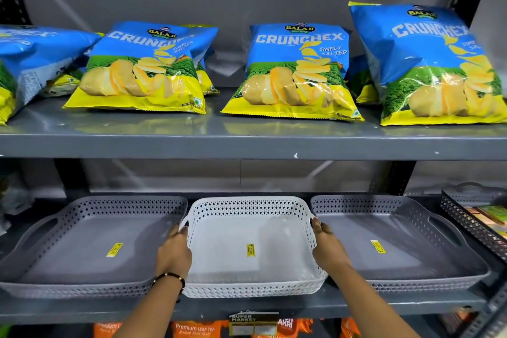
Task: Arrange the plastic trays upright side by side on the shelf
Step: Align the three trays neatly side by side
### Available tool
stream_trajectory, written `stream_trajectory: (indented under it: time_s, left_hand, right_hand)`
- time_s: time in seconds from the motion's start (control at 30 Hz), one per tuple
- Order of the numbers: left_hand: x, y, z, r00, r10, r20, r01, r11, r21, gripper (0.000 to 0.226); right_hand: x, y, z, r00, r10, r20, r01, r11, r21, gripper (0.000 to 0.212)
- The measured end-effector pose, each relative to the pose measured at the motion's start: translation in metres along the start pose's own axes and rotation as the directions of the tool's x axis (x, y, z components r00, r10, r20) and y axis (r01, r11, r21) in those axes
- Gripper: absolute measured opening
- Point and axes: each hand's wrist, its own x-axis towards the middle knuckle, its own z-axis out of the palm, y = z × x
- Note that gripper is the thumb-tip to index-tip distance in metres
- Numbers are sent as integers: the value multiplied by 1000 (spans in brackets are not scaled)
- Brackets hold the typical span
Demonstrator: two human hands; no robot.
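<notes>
A white perforated plastic tray [233,250] lies flat in the middle of the lower grey shelf [247,307]. My left hand [172,250] grips its left side by the handle, and my right hand [327,247] grips its right side. A grey tray [82,250] lies flat to its left and another grey tray [406,244] lies flat to its right, both touching the white one. Each tray carries a small yellow sticker inside.
A dark tray [472,217] holding packets juts in at the far right. The upper shelf [247,143] holds several blue and yellow chip bags [296,71]. Orange tea packets [194,328] sit below, behind a price label [253,322].
</notes>
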Motion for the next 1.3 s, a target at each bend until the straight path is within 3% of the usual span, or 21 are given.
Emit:
stream_trajectory:
  time_s: [1.3]
  left_hand:
    - [-7,-4,-5,999,21,30,-21,1000,13,60]
  right_hand:
    - [-17,0,-7,1000,-1,17,1,1000,-8,76]
